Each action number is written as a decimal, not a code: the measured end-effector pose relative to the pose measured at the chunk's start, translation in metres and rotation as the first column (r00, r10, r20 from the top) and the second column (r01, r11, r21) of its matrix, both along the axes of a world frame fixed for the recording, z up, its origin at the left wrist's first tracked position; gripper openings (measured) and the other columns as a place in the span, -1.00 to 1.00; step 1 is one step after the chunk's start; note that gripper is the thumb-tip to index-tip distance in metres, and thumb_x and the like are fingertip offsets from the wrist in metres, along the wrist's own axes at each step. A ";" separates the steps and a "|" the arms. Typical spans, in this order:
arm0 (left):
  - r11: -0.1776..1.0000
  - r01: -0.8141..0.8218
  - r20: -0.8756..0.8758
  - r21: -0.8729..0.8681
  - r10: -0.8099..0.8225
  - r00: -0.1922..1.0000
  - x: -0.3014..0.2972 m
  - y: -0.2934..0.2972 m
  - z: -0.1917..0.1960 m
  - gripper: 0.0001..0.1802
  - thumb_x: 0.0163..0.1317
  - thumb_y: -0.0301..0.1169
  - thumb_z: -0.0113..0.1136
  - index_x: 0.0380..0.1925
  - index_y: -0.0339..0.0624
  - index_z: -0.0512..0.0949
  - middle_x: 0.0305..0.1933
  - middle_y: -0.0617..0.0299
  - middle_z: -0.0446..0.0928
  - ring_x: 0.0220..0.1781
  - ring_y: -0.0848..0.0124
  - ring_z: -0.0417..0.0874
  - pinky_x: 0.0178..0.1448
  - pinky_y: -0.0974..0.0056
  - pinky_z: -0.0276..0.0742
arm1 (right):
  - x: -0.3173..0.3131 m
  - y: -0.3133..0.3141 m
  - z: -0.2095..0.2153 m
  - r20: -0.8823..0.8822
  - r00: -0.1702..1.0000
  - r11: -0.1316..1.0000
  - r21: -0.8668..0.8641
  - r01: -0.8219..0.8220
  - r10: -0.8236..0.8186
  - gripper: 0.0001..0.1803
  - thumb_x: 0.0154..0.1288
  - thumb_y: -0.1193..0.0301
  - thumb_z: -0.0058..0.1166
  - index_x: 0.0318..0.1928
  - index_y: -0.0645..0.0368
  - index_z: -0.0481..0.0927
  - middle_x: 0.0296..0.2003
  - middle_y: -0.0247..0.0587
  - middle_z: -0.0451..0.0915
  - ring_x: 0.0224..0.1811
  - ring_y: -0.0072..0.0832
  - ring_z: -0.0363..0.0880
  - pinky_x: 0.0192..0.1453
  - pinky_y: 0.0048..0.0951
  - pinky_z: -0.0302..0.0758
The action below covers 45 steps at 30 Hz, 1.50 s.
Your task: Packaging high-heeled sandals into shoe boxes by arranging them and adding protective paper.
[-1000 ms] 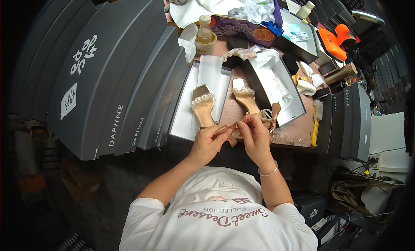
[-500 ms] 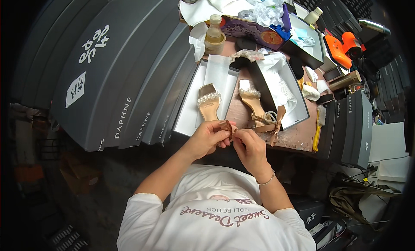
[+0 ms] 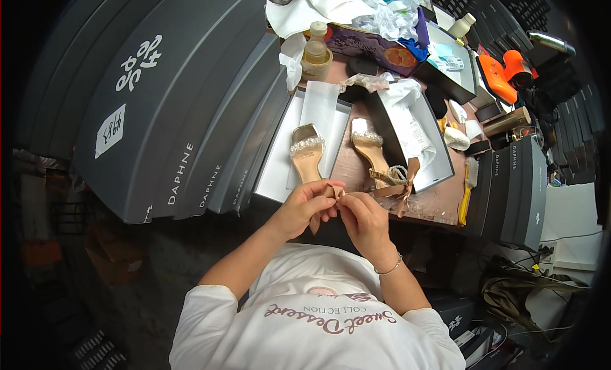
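A tan satin ribbon (image 3: pixel 314 225) is pinched between my two hands at the table's near edge, one end hanging below the fingers. My left hand (image 3: pixel 300 207) closes on it from the left, my right hand (image 3: pixel 365 218) from the right. Just beyond the left fingers lies a tan sandal (image 3: pixel 308 155) with a beaded clear strap, its heel end hidden by that hand. To its right is the matching sandal (image 3: pixel 368 147), on the table, with a tan ribbon bow (image 3: pixel 407 195) at its ankle strap. A white open shoebox tray (image 3: pixel 277 169) lies under the left sandal.
Dark grey shoeboxes (image 3: pixel 165 96) are stacked at the left, with more boxes (image 3: pixel 509 185) at the right. A second open box with white tissue (image 3: pixel 407 121) stands beyond the right sandal. Farther back are a glue bottle (image 3: pixel 316 42) and a purple carton (image 3: pixel 375 45). A yellow-handled brush (image 3: pixel 466 195) lies at right.
The ribbon's tail now hangs below my left fingers, where it was not visible before. My right hand has shifted slightly left and down. The sandals stay where they were.
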<state>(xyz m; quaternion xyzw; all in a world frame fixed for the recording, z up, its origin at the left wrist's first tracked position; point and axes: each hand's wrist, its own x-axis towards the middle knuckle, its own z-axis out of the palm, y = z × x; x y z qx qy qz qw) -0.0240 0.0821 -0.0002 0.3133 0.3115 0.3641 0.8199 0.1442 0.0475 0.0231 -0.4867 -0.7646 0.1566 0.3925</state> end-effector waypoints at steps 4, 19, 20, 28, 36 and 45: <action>1.000 0.012 -0.050 0.002 -0.012 0.999 -0.005 -0.002 -0.003 -0.64 0.27 -0.57 0.07 0.09 -0.31 0.48 -0.33 0.32 0.53 -0.45 0.63 0.50 -0.41 0.57 0.44 | 0.003 0.000 0.000 -0.112 0.993 0.987 -0.148 -0.060 0.043 -0.76 0.11 0.65 0.20 -0.17 0.25 0.56 -0.30 -0.19 0.55 -0.37 -0.38 0.57 -0.29 -0.48 0.51; 0.450 0.208 -0.464 0.868 0.590 0.661 0.012 -0.009 0.005 -0.68 -0.06 -0.65 0.24 -0.21 -0.27 0.53 -0.23 0.07 0.57 -0.26 0.17 0.62 -0.17 0.26 0.56 | 0.012 0.006 -0.032 -0.681 0.711 0.690 -0.600 -0.404 -0.175 -0.70 0.34 0.56 0.05 0.07 0.32 0.48 -0.20 -0.34 0.58 -0.16 -0.66 0.52 -0.07 -0.60 0.50; 0.419 0.198 -0.440 0.886 0.625 0.645 0.014 -0.009 0.002 -0.69 -0.06 -0.65 0.25 -0.22 -0.27 0.53 -0.24 0.09 0.56 -0.29 0.17 0.62 -0.20 0.24 0.56 | 0.009 0.004 -0.031 -0.688 0.701 0.714 -0.586 -0.383 -0.189 -0.71 0.36 0.53 0.04 0.07 0.31 0.49 -0.22 -0.35 0.57 -0.19 -0.67 0.52 -0.10 -0.61 0.49; 0.209 0.196 -0.286 0.958 0.744 0.604 0.017 -0.009 -0.009 -0.68 -0.11 -0.61 0.36 -0.29 -0.24 0.53 -0.32 0.14 0.53 -0.37 0.17 0.61 -0.30 0.20 0.56 | 0.020 0.009 -0.032 -0.751 0.552 0.529 -0.653 -0.542 -0.362 -0.74 0.47 0.36 -0.07 -0.01 0.24 0.56 -0.42 -0.44 0.50 -0.45 -0.72 0.35 -0.39 -0.68 0.36; 0.631 0.222 -0.594 0.743 0.471 0.652 0.002 -0.019 0.008 -0.70 0.03 -0.62 0.31 -0.19 -0.28 0.54 -0.29 0.15 0.57 -0.32 0.35 0.64 -0.25 0.35 0.54 | 0.020 0.009 -0.030 -0.542 0.828 0.779 -0.578 -0.243 -0.144 -0.88 0.39 0.45 0.03 -0.27 0.25 0.49 -0.43 -0.33 0.48 -0.46 -0.56 0.40 -0.37 -0.55 0.39; 0.983 -0.149 -0.232 0.104 0.170 0.958 0.000 -0.023 0.000 -0.82 0.32 -0.52 0.14 -0.11 -0.30 0.59 -0.25 0.22 0.63 -0.32 0.60 0.55 -0.27 0.53 0.45 | 0.022 0.011 -0.016 -0.142 0.990 0.991 -0.137 -0.005 -0.015 -0.93 0.28 0.58 0.08 -0.25 0.27 0.46 -0.40 -0.07 0.48 -0.41 -0.17 0.52 -0.34 -0.31 0.46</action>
